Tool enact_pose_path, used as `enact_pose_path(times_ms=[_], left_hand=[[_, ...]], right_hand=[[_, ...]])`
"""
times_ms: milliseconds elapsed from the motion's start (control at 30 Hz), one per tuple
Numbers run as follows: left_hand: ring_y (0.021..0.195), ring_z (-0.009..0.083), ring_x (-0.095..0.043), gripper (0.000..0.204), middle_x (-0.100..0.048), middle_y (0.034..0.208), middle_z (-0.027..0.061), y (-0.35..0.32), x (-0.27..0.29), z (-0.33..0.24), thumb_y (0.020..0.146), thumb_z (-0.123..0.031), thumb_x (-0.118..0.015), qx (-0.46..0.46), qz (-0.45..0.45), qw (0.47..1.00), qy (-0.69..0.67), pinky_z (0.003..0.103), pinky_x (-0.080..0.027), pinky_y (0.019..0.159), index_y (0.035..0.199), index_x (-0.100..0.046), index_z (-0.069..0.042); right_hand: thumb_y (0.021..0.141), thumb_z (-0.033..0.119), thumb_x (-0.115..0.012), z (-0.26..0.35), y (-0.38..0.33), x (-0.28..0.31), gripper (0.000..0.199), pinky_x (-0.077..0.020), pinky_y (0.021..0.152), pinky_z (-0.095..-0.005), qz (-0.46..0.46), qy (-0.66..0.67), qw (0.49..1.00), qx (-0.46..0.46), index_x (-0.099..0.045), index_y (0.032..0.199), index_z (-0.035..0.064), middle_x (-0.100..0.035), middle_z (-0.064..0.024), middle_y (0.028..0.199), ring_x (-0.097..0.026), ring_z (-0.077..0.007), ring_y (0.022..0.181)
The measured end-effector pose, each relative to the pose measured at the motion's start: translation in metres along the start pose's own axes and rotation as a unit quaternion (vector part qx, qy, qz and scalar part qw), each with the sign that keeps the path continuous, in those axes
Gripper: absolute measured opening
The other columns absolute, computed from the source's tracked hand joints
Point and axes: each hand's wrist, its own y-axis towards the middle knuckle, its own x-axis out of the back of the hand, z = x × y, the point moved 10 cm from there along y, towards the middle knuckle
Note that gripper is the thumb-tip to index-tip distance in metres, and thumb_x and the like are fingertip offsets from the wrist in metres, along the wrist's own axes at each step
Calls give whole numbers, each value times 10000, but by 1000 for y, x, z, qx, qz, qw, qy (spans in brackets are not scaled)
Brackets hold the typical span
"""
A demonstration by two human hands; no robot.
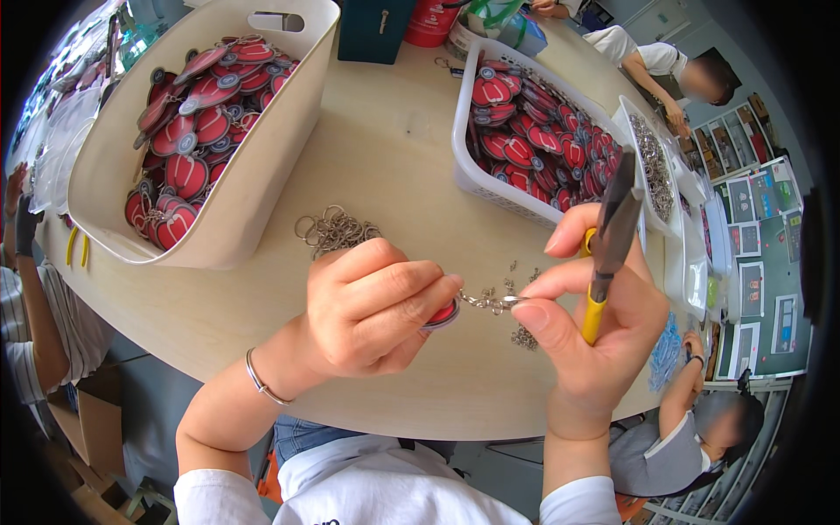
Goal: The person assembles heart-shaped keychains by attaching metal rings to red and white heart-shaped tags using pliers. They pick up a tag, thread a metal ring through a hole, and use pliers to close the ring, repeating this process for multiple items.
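My left hand (372,306) is closed around a red, grey-rimmed round keychain charm (444,315), mostly hidden by the fingers. A short silver chain (481,300) runs from it to my right hand (595,359), whose thumb and forefinger pinch a metal ring (514,299) at the chain's end. Lodged in that same hand is a pair of yellow-handled pliers (615,232), dark jaws pointing up and away from the chain. Behind my left hand lies a pile of silver key rings (337,231). Tiny metal links (525,338) are scattered on the table under my hands.
A large cream tub (284,166) of red charms stands at the left. To the right, a white basket (490,185) holds more charms, beside a tray of metal parts (652,157). A dark green box (374,31) sits at the back. Other people work around the table.
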Motion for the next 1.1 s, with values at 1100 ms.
enact_pose_path(times_ms=[1100], left_hand=[[659, 179, -550, 374, -685, 919, 60, -1, 3, -4, 594, -28, -641, 38, 11, 999, 3, 266, -470, 577, 959, -722, -28]], right_hand=[[556, 87, -765, -27, -71, -22, 212, -419, 500, -319, 69, -208, 952, 212, -634, 713, 32, -561, -82, 873, -516, -230, 641]])
